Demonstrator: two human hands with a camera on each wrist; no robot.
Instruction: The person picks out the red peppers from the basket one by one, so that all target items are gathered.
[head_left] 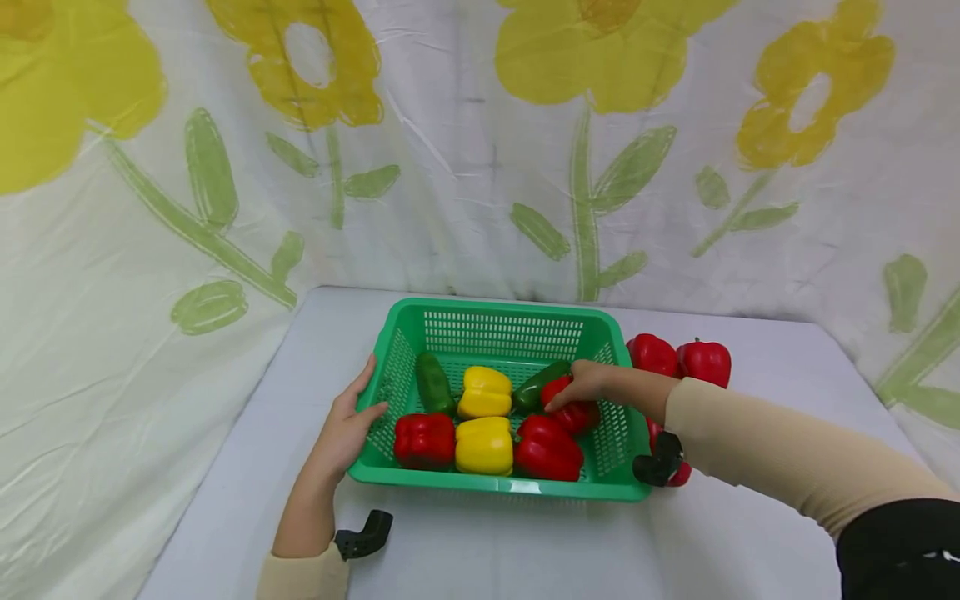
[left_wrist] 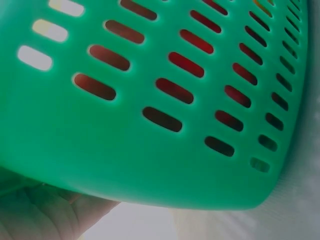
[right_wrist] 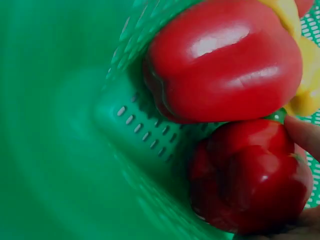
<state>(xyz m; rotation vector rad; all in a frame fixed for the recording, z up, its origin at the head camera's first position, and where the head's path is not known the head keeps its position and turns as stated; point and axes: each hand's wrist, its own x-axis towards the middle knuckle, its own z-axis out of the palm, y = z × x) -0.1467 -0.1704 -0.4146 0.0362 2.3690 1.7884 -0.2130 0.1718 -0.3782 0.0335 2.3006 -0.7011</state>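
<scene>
Peppers [head_left: 483, 446] lined the near side of a green basket [head_left: 495, 482] on the white worktop [head_left: 480, 550], red, yellow, red. The left hand [head_left: 345, 429] gripped the basket's left rim. Just behind that row, at the right, the right hand [head_left: 588, 385] grasped another red pepper [head_left: 581, 419]. Two cucumbers [head_left: 435, 385] lay farther back inside the basket; beyond hung a flowered cloth [head_left: 457, 183].

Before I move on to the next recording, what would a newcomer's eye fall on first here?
Probably the green basket on the pale table, with two bright yellow peppers near its middle. Next might come the person's right grip, holding a red pepper at the basket's right end. Behind the table, large yellow flowers on the hanging cloth also stand out.
</scene>
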